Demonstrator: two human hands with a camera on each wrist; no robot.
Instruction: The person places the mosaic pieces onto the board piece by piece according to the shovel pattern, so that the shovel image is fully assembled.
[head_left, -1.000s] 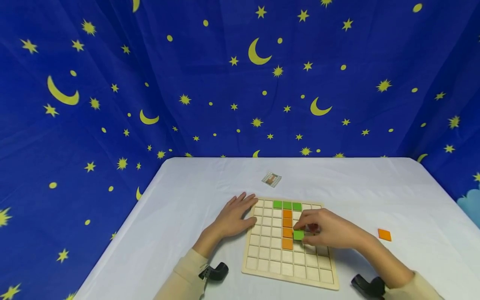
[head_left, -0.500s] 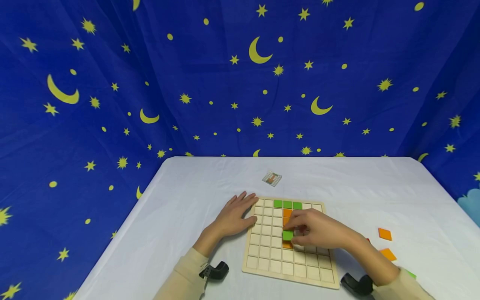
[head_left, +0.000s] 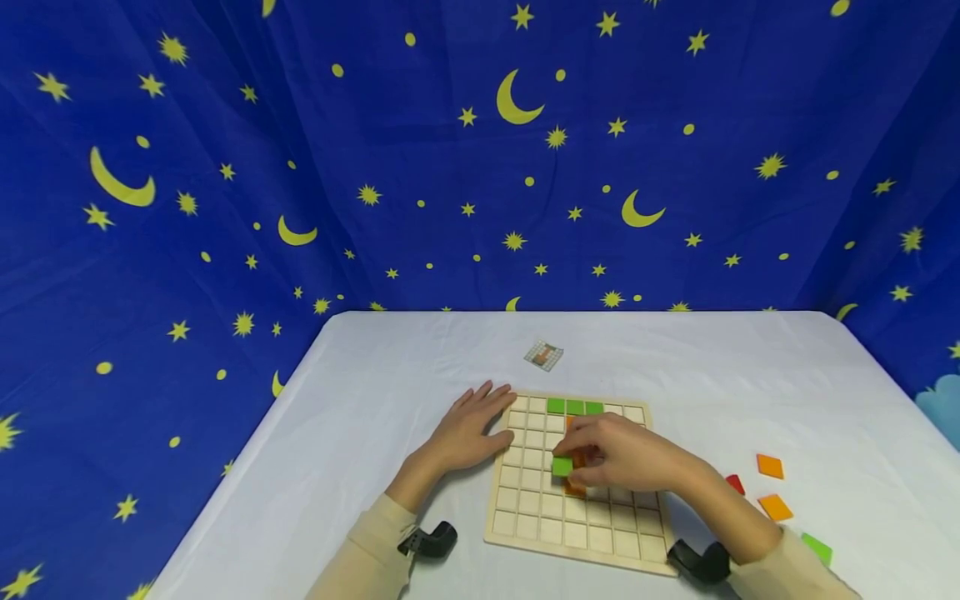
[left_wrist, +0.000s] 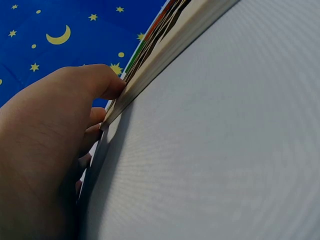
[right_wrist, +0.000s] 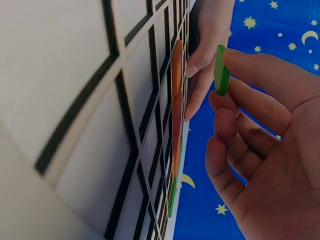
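A wooden grid board [head_left: 517, 535] lies on the white table. Three green tiles [head_left: 575, 407] fill cells in its far row. Below them runs a column of orange tiles [head_left: 575, 491], partly covered by my right hand [head_left: 630, 454]. That hand pinches a green tile [head_left: 562, 467] between thumb and fingers, just left of the orange column; the right wrist view shows this held tile [right_wrist: 221, 72] raised off the board. My left hand [head_left: 465, 429] rests at the board's upper left edge, fingers stretched out, its thumb touching the frame in the left wrist view.
A small pattern card [head_left: 543, 356] lies beyond the board. To the right are loose tiles: two orange [head_left: 769, 466], one red [head_left: 735, 484] and one green [head_left: 817, 548]. A blue star-and-moon curtain [head_left: 450, 167] stands behind the table.
My right hand has carried the green tile leftward across the orange column. Its forearm's shift uncovers the red, green and second orange loose tiles. The left hand stays put.
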